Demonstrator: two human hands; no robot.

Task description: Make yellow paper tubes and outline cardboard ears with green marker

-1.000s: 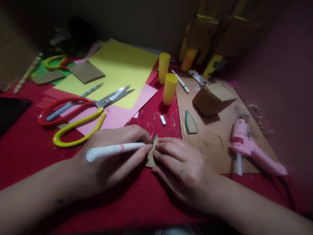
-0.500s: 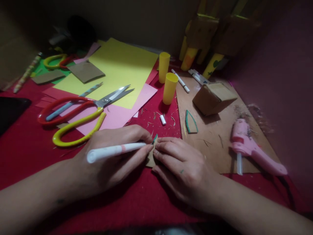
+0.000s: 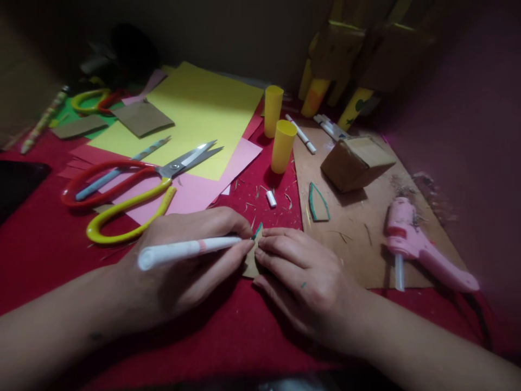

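My left hand (image 3: 195, 255) is closed around a white marker (image 3: 175, 253), whose tip meets the upper left edge of a small cardboard piece (image 3: 250, 266). Green colour shows along that edge near the piece's point. My right hand (image 3: 301, 271) presses its closed fingertips on the piece's right side and hides part of it. A similar pointed cardboard piece with a green outline (image 3: 318, 203) lies on the brown board (image 3: 342, 250). The white marker cap (image 3: 271, 199) rests on the red cloth (image 3: 228, 336) beyond my hands.
Large scissors (image 3: 173, 169) lie on yellow (image 3: 195, 114) and pink paper (image 3: 195, 195) at the left. Two yellow tubes (image 3: 284, 146) stand mid-table. A cardboard box (image 3: 358, 163) and pink glue gun (image 3: 411, 233) are on the right. Cardboard figures (image 3: 336, 54) stand behind.
The back end of the marker has tilted slightly left and down, and my left hand has shifted a little with it. My right hand stays on the cardboard.
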